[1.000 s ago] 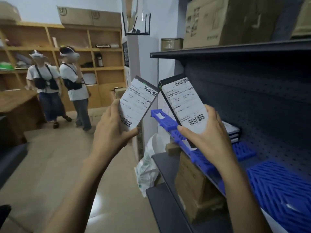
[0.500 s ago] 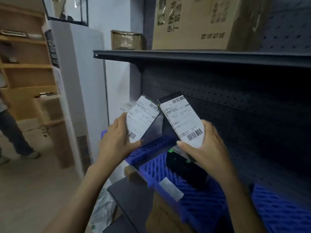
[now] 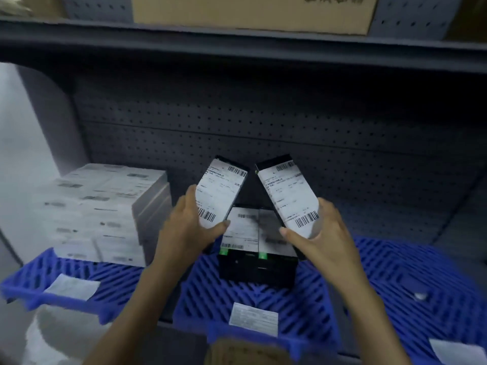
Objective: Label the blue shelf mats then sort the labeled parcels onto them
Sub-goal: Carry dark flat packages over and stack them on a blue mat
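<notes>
My left hand (image 3: 184, 230) grips a flat black parcel (image 3: 220, 192) with a white barcode label, tilted up. My right hand (image 3: 320, 235) grips a second labeled black parcel (image 3: 288, 194), leaning the other way. Both hover above the middle blue mat (image 3: 263, 299), where a low stack of black labeled parcels (image 3: 257, 248) lies. A white label (image 3: 253, 318) is stuck on that mat's front. The left blue mat (image 3: 79, 275) carries a tall stack of labeled parcels (image 3: 105, 214) and its own white label (image 3: 71, 287). A right blue mat (image 3: 421, 283) bears a label (image 3: 456, 351).
A dark pegboard back panel (image 3: 263, 122) closes the shelf behind the mats. The upper shelf board (image 3: 237, 40) holds a cardboard box (image 3: 250, 11). A white plastic bag (image 3: 52, 338) sits low at the left, and a cardboard box top (image 3: 237, 351) shows below the mats.
My view has swung right and down from the room to face the shelf. Both hands, each still gripping its parcel, now hang over the middle mat's stack.
</notes>
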Available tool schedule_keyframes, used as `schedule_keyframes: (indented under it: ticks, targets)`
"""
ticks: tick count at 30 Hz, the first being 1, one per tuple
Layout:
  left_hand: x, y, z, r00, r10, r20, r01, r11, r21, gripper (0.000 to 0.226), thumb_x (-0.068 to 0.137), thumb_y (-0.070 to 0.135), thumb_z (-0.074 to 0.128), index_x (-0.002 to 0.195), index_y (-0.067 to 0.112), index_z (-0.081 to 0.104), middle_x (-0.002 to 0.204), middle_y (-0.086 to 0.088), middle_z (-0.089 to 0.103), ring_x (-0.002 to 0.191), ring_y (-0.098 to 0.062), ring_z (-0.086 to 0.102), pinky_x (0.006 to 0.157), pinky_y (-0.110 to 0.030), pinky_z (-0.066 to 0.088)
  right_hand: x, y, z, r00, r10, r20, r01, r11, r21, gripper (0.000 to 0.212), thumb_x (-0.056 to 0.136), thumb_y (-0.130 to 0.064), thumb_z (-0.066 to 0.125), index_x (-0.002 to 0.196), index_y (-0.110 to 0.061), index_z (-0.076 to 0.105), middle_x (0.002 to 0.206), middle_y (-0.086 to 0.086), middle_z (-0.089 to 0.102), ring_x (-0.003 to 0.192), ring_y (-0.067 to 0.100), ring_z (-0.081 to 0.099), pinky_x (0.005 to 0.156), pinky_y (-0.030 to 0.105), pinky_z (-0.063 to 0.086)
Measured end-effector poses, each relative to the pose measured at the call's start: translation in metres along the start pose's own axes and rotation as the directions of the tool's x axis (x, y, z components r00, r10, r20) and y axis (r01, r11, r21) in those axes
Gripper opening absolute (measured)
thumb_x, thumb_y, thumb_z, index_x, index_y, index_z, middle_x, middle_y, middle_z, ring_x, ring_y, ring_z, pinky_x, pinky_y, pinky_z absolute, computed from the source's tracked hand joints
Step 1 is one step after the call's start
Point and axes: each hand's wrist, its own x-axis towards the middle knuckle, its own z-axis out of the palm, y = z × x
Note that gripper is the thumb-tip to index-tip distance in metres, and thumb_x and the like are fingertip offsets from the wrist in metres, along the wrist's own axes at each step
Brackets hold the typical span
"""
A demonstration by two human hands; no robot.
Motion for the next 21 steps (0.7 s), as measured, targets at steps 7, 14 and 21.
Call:
schedule_keyframes:
  ticks: [7,14,21]
  targets:
    - [0.014,0.007,0.033,0.985,-0.057,0.162,0.050,0.998,0.045,0.098,0.081,0.065,0.056,0.154,0.024,0.005,0.148,-0.011,0.033,0.129,-0.032,0.042,0.095,-0.043,0.042,0.002,0.018,0.014,0.987,0.162,-0.003,-0.161,0.977,-0.137,0.088,0.072,-0.068,0.067,0.142,-0.025,0.035,0.139,-0.007,0.045,0.127,0.017,0.044,0.086,0.043,0.050]
    - [0.027,0.015,0.042,0.959,-0.035,0.280,-0.042,0.963,0.265,0.086,0.084,0.072,0.041,0.151,0.021,0.022,0.137,-0.011,0.039,0.114,-0.033,0.053,0.084,-0.039,0.047,0.018,-0.001,0.027,0.975,0.213,0.055,-0.185,0.929,-0.320,0.086,0.081,-0.062,0.064,0.149,-0.026,0.027,0.146,-0.001,0.039,0.134,0.024,0.040,0.098,0.041,0.042]
    - [0.027,0.023,0.048,0.917,-0.081,0.391,-0.091,0.912,0.401,0.089,0.085,0.076,0.032,0.148,0.014,0.028,0.135,-0.014,0.040,0.116,-0.032,0.053,0.086,-0.036,0.048,0.025,-0.001,0.038,0.959,0.253,0.130,-0.187,0.906,-0.380,0.073,0.081,-0.073,0.053,0.141,-0.035,0.039,0.134,0.000,0.048,0.121,0.025,0.052,0.089,0.041,0.048]
